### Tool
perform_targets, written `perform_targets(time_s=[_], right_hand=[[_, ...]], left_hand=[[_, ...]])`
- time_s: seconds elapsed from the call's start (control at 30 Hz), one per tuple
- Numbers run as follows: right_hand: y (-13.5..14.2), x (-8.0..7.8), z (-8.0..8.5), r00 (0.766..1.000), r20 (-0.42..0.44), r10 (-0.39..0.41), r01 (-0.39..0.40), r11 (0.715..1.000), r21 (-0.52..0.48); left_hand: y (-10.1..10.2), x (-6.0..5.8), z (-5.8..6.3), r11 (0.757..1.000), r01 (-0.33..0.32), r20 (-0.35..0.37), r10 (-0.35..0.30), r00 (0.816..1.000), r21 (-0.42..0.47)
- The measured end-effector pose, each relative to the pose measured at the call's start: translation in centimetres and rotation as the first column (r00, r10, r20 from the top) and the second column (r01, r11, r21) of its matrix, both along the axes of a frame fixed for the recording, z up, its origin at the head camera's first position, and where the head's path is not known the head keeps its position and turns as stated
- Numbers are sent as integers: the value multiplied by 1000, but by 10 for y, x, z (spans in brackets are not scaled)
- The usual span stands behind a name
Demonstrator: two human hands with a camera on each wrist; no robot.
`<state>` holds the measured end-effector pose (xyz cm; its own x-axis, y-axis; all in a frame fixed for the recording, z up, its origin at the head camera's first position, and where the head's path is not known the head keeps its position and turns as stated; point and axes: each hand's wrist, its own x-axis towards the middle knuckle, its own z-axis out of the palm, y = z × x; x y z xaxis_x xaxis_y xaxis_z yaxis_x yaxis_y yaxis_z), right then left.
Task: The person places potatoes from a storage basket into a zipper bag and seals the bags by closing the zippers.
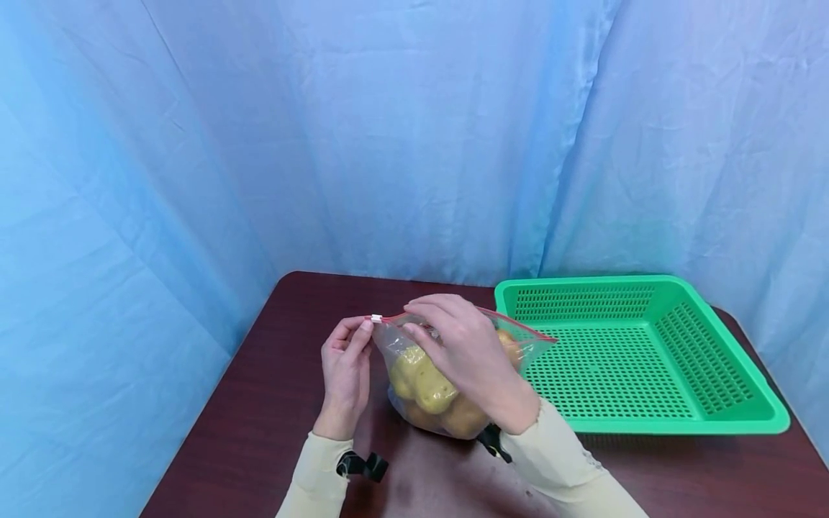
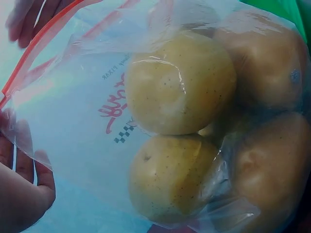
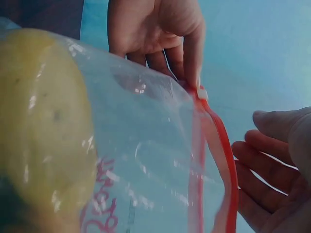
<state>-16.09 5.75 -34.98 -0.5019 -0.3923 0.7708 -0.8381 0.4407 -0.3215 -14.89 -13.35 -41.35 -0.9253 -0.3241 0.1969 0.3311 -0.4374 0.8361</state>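
Note:
A clear zip bag (image 1: 404, 342) with a red zip edge (image 3: 224, 145) stands upright on the table. Inside it are several round yellow to orange-brown pieces of produce (image 2: 180, 82) with dark specks. My left hand (image 1: 346, 370) pinches the bag's left top corner between thumb and fingers, right at the white slider (image 1: 376, 318). Over the bag's mouth is my right hand (image 1: 463, 345), its fingers loosely extended along the zip edge and the thumb apart from them. In the right wrist view, nothing is gripped between that thumb and fingers (image 3: 265, 165).
A green slotted plastic basket (image 1: 702, 306) stands to the right of the bag, partly behind it. Both are on a dark red-brown table (image 1: 259, 432). Blue curtains (image 1: 388, 144) hang behind and at the left.

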Motion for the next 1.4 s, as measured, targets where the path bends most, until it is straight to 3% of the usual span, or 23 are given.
perform_targets(time_s=[0.67,0.97,1.4], right_hand=[[-41,-13,-3,999,35,-3,-2,990,142],[-41,-16,-4,1000,-7,-22,23,989,148],[-26,-12,-10,999,-2,-54,53,984,171]], left_hand=[[0,4,2,1000,-15,-22,15,1000,-4],[4,2,2,998,-49,-61,46,997,-47],[5,2,-1,996,-55,-48,52,998,-64]])
